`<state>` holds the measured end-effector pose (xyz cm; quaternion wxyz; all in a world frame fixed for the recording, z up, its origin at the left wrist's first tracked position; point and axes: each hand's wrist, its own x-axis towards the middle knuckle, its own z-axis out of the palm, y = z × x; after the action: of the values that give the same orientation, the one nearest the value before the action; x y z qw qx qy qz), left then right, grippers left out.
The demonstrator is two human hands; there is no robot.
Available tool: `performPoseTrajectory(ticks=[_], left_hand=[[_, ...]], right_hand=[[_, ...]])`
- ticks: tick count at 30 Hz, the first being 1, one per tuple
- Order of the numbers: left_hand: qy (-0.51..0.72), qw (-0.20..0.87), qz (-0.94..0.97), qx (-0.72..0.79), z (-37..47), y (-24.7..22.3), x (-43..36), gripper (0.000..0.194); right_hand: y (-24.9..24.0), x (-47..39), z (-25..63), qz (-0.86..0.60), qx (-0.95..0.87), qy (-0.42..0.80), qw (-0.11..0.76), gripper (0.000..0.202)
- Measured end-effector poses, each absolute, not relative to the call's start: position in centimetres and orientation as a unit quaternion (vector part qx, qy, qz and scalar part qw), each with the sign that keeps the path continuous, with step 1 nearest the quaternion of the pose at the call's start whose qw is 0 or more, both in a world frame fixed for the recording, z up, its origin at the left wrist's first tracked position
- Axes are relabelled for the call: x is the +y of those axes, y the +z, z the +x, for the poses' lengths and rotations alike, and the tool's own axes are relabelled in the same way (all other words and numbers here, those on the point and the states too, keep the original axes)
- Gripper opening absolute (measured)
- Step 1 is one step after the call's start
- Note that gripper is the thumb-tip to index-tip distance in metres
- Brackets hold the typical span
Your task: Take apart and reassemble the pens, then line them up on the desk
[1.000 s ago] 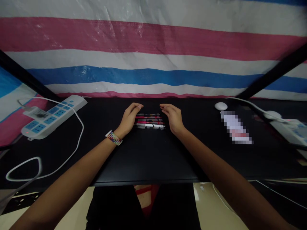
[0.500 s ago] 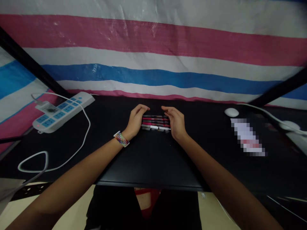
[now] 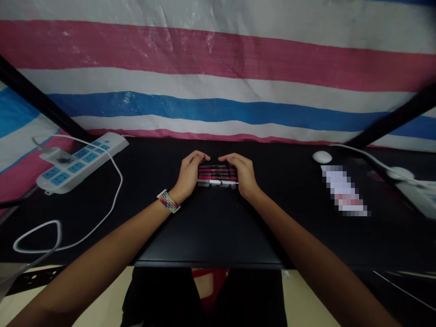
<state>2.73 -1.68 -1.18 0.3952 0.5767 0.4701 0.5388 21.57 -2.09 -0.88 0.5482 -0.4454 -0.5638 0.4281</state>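
Several pens [image 3: 217,174] lie side by side in a row on the black table, pointing left to right. Dark and red ones are toward the back, and a white pen [image 3: 218,182] is nearest me. At the row's left ends, my left hand [image 3: 188,175] stands on its edge, fingers stretched and curving round the far side. My right hand [image 3: 245,175] mirrors it at the right ends, palm facing inward. Both palms are against or very close to the pen ends, which they partly hide. The fingertips are a short gap apart behind the pens. A colourful woven band [image 3: 168,201] circles my left wrist.
A white power strip [image 3: 83,161] with blue sockets and a plugged-in adapter sits at the left, its white cable [image 3: 116,190] looping over the table [image 3: 211,231]. To the right are a white mouse [image 3: 322,157] and a blurred-out white item [image 3: 344,190]. Striped sheeting [image 3: 218,109] hangs behind.
My hands have come slightly closer together, narrowing the gap between the fingertips. The pens stay in their row between them. The view has shifted a little.
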Motion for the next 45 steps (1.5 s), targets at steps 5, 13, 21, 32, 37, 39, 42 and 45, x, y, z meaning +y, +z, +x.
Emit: performPoseTrajectory(ticks=[5,13,21,32,37,39,42,45], left_hand=[[0.532,0.390,0.581,0.476,2.7,-1.1,-1.5,0.030],[0.529,0.399,0.573,0.482,2.7,-0.7,-1.6,0.030],[0.531,0.398,0.576,0.478,2.6,-0.9,-1.4,0.030],[0.547,0.409,0.555,0.475,1.7,-1.0,-0.5,0.028],[0.537,0.412,0.564,0.472,1.3,-1.2,-0.3,0.028],[0.543,0.413,0.562,0.466,1.3,-1.2,-0.3,0.028],[0.559,0.421,0.549,0.457,1.5,-1.2,-0.3,0.028],[0.566,0.424,0.543,0.453,1.5,-1.2,-0.4,0.028]], right_hand=[[-0.5,-2.2,21.7,-0.444,-0.561,0.437,0.546,0.023],[-0.7,-2.0,21.5,-0.447,-0.590,0.430,0.517,0.021],[-1.1,-1.8,21.7,-0.468,-0.643,0.360,0.487,0.021],[0.7,-4.2,21.5,-0.356,-0.825,0.176,0.402,0.023],[1.2,-5.5,20.9,-0.264,-0.886,0.118,0.362,0.022],[1.1,-5.5,20.9,-0.258,-0.892,0.103,0.357,0.019],[1.0,-5.4,21.1,-0.232,-0.914,0.052,0.329,0.013],[1.1,-5.5,21.3,-0.201,-0.930,0.012,0.306,0.020]])
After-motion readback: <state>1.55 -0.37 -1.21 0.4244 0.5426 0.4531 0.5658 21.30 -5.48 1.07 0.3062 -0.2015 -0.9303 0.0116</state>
